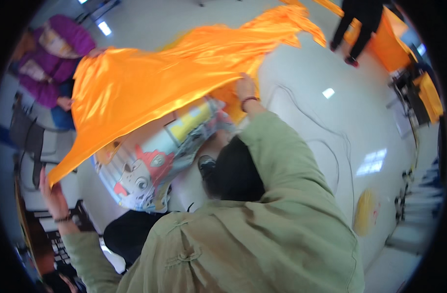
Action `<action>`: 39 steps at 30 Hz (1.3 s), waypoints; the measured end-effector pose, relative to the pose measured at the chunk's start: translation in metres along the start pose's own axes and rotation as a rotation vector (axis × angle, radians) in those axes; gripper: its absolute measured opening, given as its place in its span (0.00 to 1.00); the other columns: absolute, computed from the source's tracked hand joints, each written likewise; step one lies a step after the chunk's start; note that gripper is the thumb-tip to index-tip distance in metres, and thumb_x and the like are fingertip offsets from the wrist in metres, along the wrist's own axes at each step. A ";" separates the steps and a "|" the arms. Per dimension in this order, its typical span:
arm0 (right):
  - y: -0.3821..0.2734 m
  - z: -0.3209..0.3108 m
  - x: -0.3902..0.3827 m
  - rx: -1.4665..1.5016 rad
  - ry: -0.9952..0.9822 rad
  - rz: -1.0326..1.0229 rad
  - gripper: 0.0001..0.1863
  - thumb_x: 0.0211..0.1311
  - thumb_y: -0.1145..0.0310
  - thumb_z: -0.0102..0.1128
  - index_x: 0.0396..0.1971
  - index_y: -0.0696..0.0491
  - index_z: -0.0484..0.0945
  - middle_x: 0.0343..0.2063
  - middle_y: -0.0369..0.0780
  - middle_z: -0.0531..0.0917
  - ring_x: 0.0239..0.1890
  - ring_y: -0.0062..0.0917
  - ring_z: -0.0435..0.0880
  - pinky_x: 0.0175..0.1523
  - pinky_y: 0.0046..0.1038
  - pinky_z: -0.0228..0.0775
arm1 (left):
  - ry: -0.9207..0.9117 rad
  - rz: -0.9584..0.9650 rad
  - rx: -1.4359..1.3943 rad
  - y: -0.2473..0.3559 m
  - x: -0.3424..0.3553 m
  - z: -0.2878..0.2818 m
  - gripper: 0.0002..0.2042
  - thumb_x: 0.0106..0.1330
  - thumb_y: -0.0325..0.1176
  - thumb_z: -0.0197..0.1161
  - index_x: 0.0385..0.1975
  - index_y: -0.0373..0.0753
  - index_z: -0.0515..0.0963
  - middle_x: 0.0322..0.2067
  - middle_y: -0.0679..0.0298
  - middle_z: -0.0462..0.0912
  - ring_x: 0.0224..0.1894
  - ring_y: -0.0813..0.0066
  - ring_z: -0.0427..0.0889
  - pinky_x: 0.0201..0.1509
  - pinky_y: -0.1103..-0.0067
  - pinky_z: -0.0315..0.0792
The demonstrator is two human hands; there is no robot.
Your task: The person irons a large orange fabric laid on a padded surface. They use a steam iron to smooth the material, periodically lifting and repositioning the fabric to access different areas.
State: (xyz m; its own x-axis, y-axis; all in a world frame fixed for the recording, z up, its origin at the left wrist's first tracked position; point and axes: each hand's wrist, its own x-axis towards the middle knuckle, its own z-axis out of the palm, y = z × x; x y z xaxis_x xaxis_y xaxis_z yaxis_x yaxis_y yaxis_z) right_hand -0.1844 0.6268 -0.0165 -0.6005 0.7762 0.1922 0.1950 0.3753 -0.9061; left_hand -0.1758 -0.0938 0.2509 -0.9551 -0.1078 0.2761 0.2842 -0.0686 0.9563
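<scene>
A large shiny orange cloth (150, 90) is stretched out in front of me, its near edge running between my two hands. My left hand (54, 195) grips the cloth's near left corner. Farther right, my right hand (246, 89) is closed on the same edge. Across the cloth, a person in a purple jacket (69, 36) holds its far left side with both hands. Below the near edge lies a sheet or bag printed with cartoon animals (145, 171), partly covered by the orange cloth; I cannot tell exactly what it is.
Black chairs (30, 129) stand at the left. Thin cables (326, 129) trail over the pale floor at right, near a yellow object (365, 212). Another person in dark trousers (358, 29) stands at the far right by more orange cloth (389, 44).
</scene>
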 end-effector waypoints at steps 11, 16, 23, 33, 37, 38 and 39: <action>-0.191 -0.228 0.101 -0.226 0.320 -0.434 0.20 0.65 0.62 0.57 0.53 0.55 0.80 0.34 0.44 0.84 0.30 0.22 0.79 0.36 0.27 0.71 | -0.005 -0.336 0.064 -0.033 0.031 0.101 0.14 0.72 0.33 0.56 0.55 0.46 0.78 0.39 0.76 0.81 0.33 0.88 0.73 0.40 0.87 0.68; -0.312 -0.273 -0.006 0.545 0.152 -0.850 0.12 0.71 0.77 0.50 0.48 0.61 0.79 0.41 0.40 0.85 0.43 0.22 0.83 0.50 0.23 0.75 | 0.034 -0.299 0.027 -0.039 0.066 0.111 0.13 0.73 0.33 0.54 0.53 0.46 0.78 0.39 0.75 0.82 0.35 0.88 0.75 0.41 0.86 0.69; -0.257 -0.172 -0.080 0.148 -0.010 -0.876 0.08 0.63 0.79 0.56 0.40 0.63 0.81 0.33 0.39 0.85 0.36 0.20 0.82 0.45 0.21 0.73 | 0.275 -0.432 0.153 -0.095 0.048 0.024 0.15 0.72 0.33 0.49 0.53 0.47 0.79 0.44 0.70 0.82 0.42 0.80 0.78 0.47 0.79 0.69; -0.097 -0.119 -0.038 -0.049 -0.118 -0.330 0.11 0.65 0.73 0.55 0.42 0.63 0.80 0.35 0.43 0.85 0.37 0.26 0.83 0.45 0.26 0.73 | 0.214 -0.664 0.200 -0.116 -0.011 -0.027 0.14 0.70 0.33 0.57 0.53 0.49 0.79 0.36 0.74 0.79 0.32 0.81 0.73 0.44 0.83 0.70; -0.044 -0.119 -0.028 -0.265 -0.081 -0.235 0.12 0.67 0.71 0.54 0.43 0.61 0.81 0.37 0.47 0.86 0.38 0.29 0.84 0.45 0.27 0.74 | -0.056 -0.473 0.008 -0.083 -0.017 0.006 0.15 0.71 0.35 0.58 0.55 0.44 0.76 0.37 0.73 0.80 0.40 0.83 0.77 0.45 0.84 0.70; -0.033 -0.121 -0.027 -0.248 -0.105 -0.246 0.12 0.67 0.71 0.54 0.43 0.61 0.81 0.36 0.47 0.86 0.37 0.29 0.84 0.45 0.27 0.74 | -0.126 -0.416 -0.054 -0.071 -0.023 0.013 0.15 0.70 0.34 0.59 0.55 0.42 0.76 0.37 0.72 0.80 0.40 0.83 0.78 0.45 0.84 0.70; -0.022 -0.122 -0.027 -0.221 -0.132 -0.214 0.12 0.67 0.71 0.55 0.43 0.61 0.81 0.36 0.47 0.86 0.37 0.30 0.85 0.44 0.28 0.74 | -0.225 -0.339 -0.126 -0.060 -0.030 0.017 0.15 0.70 0.34 0.61 0.54 0.41 0.75 0.37 0.72 0.80 0.41 0.83 0.78 0.45 0.83 0.70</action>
State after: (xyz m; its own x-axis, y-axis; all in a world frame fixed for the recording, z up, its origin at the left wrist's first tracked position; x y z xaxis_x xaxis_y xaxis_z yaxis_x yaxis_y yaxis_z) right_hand -0.0782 0.6593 0.0443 -0.7383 0.6011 0.3059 0.2085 0.6347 -0.7441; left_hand -0.1651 -0.0697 0.1870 -0.9868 0.1598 -0.0251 -0.0549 -0.1849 0.9812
